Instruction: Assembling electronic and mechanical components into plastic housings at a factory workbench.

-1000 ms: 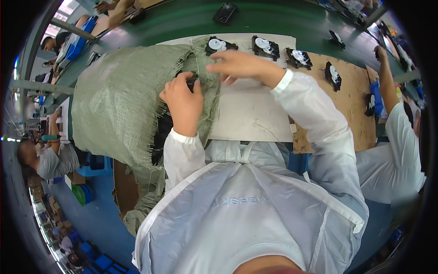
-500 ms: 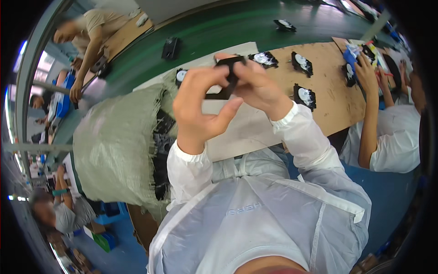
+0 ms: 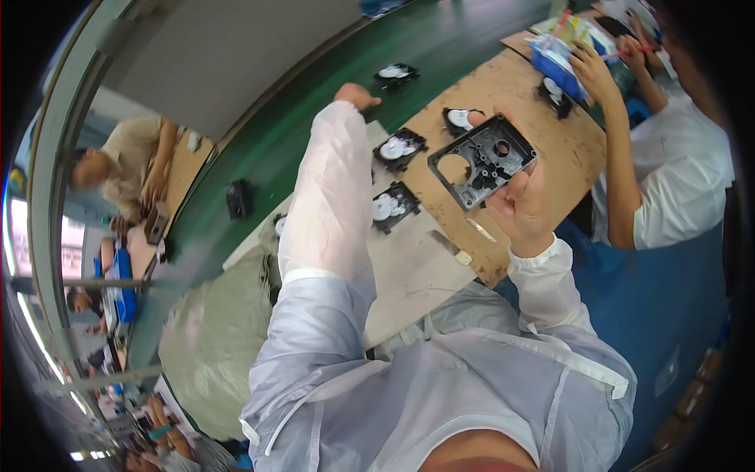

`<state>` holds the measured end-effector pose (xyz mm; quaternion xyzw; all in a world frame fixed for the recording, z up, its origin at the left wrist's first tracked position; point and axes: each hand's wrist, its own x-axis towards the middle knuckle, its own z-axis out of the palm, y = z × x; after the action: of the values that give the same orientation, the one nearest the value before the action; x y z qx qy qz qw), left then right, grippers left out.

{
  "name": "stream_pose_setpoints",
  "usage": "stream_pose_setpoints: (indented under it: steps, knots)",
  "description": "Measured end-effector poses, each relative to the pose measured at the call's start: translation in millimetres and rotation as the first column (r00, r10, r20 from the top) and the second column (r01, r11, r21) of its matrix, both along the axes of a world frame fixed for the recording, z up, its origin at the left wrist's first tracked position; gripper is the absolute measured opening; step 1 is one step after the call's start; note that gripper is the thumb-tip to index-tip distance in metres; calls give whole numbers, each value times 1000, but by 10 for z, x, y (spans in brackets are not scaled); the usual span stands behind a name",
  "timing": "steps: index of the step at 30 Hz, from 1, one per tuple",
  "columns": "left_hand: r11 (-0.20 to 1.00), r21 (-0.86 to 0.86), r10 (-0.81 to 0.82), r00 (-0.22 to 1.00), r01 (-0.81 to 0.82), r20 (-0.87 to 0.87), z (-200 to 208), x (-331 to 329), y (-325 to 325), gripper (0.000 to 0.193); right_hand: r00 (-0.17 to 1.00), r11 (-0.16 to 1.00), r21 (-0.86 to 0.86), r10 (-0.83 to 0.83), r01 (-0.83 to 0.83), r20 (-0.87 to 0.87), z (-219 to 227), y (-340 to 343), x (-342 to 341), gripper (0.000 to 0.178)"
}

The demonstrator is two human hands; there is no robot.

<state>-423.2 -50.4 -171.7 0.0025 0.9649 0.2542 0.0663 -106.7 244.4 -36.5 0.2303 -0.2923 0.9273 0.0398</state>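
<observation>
My right hand (image 3: 525, 206) holds up a black plastic housing (image 3: 481, 164), a shallow rectangular frame with a large round hole and a smaller one. Its thumb presses the lower edge, and fingertips show behind the upper edge. My left hand (image 3: 358, 96) is stretched out over the green conveyor belt (image 3: 326, 72). Its thumb points right, toward a black part with white gears (image 3: 395, 73) on the belt, apart from it. The other left fingers are mostly hidden; nothing shows in that hand.
Similar black parts with white discs (image 3: 399, 148) lie on the tan board (image 3: 570, 149) and the pale sheet (image 3: 409, 259). A black block (image 3: 238, 199) sits on the belt. Left of me bulges a green woven sack (image 3: 224, 338). A co-worker's hand (image 3: 594, 75) is at the right.
Both hands were together around a black piece; now they are apart. My left hand has reached forward over the belt. My right has moved right with the housing. The view has turned.
</observation>
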Motion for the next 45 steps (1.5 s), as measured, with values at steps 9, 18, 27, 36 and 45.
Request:
stream_pose_setpoints:
  steps: [9,18,27,36,45]
  knots:
    - [985,-23,164,968,-171,-192,348,248,541,24,993,995,4,-102,102,51,-174,381,-50,76]
    - [978,131,24,536,163,-844,1881,1221,502,22,986,995,71,-83,73,147,-77,262,-47,62]
    - [547,728,391,643,414,-659,2421,2867,781,19,987,925,366,-137,97,86,442,-436,-92,66]
    - [542,753,397,676,374,-621,2336,3313,797,18,996,877,472,-78,91,-48,650,-781,120,68]
    - [545,755,362,710,365,-604,2318,3409,766,19,987,852,504,-88,144,-134,642,-837,170,70]
